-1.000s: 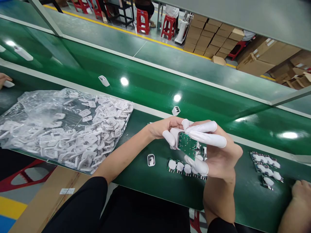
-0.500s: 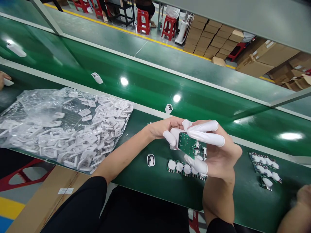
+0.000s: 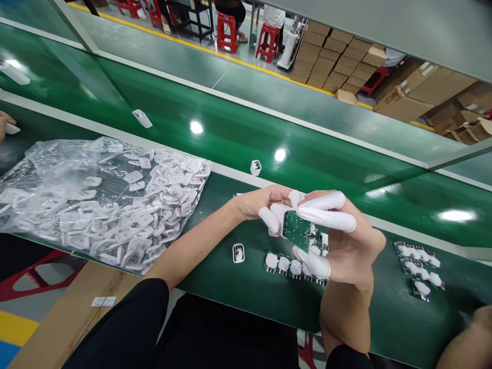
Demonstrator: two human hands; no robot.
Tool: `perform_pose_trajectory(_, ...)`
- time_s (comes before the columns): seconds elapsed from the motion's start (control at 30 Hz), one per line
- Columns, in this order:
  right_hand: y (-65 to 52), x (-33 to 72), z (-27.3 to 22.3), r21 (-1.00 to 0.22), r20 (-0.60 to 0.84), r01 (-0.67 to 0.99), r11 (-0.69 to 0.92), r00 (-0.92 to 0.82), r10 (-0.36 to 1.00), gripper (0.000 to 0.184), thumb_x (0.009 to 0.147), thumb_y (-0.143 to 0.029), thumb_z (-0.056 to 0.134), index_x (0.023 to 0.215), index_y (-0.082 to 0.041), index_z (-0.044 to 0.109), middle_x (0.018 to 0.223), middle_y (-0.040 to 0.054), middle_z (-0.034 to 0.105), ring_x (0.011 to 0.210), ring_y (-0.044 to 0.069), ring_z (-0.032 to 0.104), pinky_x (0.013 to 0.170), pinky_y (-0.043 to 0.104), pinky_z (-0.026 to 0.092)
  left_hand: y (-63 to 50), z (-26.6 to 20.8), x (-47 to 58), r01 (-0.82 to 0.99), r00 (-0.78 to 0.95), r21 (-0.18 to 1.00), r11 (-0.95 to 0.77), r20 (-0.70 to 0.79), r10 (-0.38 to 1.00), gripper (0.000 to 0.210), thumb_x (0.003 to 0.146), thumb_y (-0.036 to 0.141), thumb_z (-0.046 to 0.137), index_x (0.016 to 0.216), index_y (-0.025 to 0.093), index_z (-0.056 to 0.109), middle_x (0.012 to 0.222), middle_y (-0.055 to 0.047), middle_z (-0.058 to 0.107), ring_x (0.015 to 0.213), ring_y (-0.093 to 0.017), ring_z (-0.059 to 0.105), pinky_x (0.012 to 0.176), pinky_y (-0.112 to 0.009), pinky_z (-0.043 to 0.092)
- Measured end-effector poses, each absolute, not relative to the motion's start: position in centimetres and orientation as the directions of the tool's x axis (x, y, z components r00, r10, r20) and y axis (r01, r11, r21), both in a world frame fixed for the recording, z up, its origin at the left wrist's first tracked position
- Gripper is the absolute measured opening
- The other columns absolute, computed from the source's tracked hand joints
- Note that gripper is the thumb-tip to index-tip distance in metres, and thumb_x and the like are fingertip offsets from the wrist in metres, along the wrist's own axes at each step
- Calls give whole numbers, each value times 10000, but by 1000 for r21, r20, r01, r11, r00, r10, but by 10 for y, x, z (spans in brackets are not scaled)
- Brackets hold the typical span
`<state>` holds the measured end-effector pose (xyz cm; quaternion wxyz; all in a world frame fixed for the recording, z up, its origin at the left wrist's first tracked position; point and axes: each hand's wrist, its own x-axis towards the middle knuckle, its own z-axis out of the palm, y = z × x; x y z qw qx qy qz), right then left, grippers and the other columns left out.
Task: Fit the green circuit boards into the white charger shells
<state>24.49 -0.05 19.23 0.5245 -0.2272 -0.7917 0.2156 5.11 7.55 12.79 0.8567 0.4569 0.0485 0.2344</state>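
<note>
White finger cots cover the fingertips of both my hands. Between them, above the bench, a green circuit board [image 3: 296, 230] is tilted with its soldered side facing me. My left hand [image 3: 269, 209] closes on its left edge, fingers bent; part of the grip is hidden. On the right side, my right hand [image 3: 340, 238] pinches the board between the thumb below and the fingers above. Under the hands lies a row of circuit boards with white round pads [image 3: 283, 264], partly covered by the right hand. A small white housing [image 3: 238, 253] with dark insides rests left of that row.
A clear plastic bag [image 3: 69, 164] of white plastic parts [image 3: 142, 220] spreads over the left bench. More padded boards [image 3: 421, 266] lie at right, near another person's arm [image 3: 471, 338]. White housings [image 3: 255, 167] ride on the green belt [image 3: 223, 138] beyond. Another person's hand [image 3: 4, 125] shows far left.
The white housings on the green belt have shifted left. My hands and the circuit board are almost in the same place, and the person's arm at right has moved slightly lower.
</note>
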Motion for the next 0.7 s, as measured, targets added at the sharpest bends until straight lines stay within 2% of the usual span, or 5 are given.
perform_pose_trajectory(0.2,-1,245,191,-584,732,133,801,-339,591,738,751,-258,982,1454,-365,786,1073,68,808,938,312,744,801,551,685,77,126,51,-334,897,802,495,108,430,735,276,299,1169,873,188,754,723,16,770,595,-182,765,599,-248,651)
perform_pose_trajectory(0.37,-2,245,193,-583,749,97,807,-322,579,751,734,-184,945,1461,-300,792,1090,87,795,963,319,751,802,537,676,77,129,52,-360,895,790,496,143,423,701,283,263,1168,847,181,760,795,-5,813,618,-167,767,622,-244,657)
perform_pose_trajectory(0.53,-3,245,193,-593,730,141,793,-321,603,688,772,-274,960,1432,-367,793,1065,75,800,942,318,749,777,548,686,76,132,53,-360,888,783,507,120,445,720,221,253,1168,801,171,749,798,-9,819,634,-158,756,659,-248,658)
perform_pose_trajectory(0.7,-2,247,191,-576,739,128,807,-341,582,712,744,-266,985,1428,-328,799,1071,88,808,932,321,739,785,573,683,75,132,53,-350,886,788,506,104,451,750,192,269,1168,797,170,735,773,-3,802,645,-167,757,654,-249,639)
